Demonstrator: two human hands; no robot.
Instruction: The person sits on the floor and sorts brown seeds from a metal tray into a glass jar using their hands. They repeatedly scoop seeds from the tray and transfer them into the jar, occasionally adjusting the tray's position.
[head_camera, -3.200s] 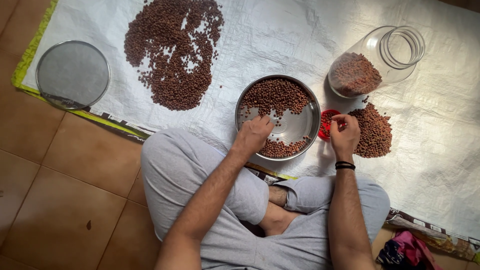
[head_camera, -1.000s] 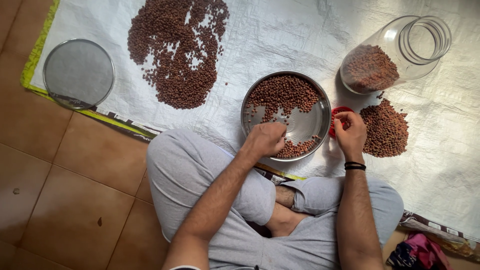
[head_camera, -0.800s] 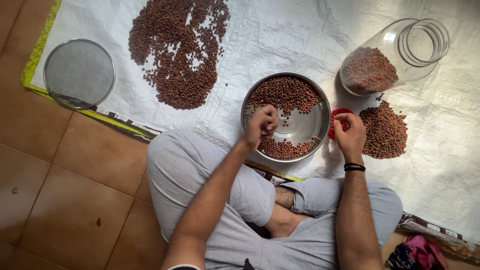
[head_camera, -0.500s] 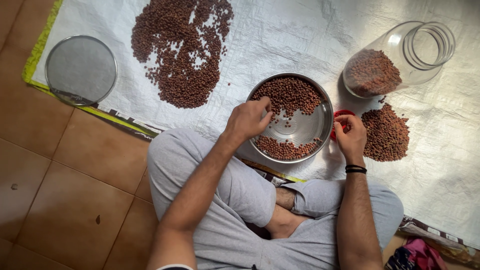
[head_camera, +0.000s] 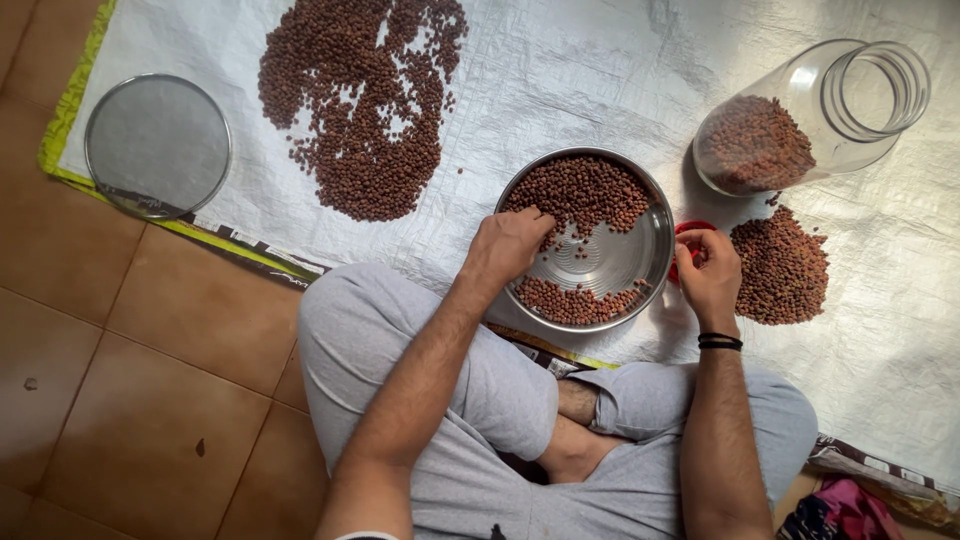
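Hands sorting brown chickpeas in a steel plate, centre of frame.

The left hand rests curled on the steel plate, fingertips among the brown chickpeas; whether it pinches any cannot be told. The right hand is loosely closed beside a red lid, contents hidden. The grains look small, hard, dry and prone to rolling, probably best pinched singly or swept; the plate's rim offers firm hold.

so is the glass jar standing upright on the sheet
No, the glass jar lies tilted on its side on the white sheet, its open mouth pointing to the upper right and brown seeds settled at its lower end.
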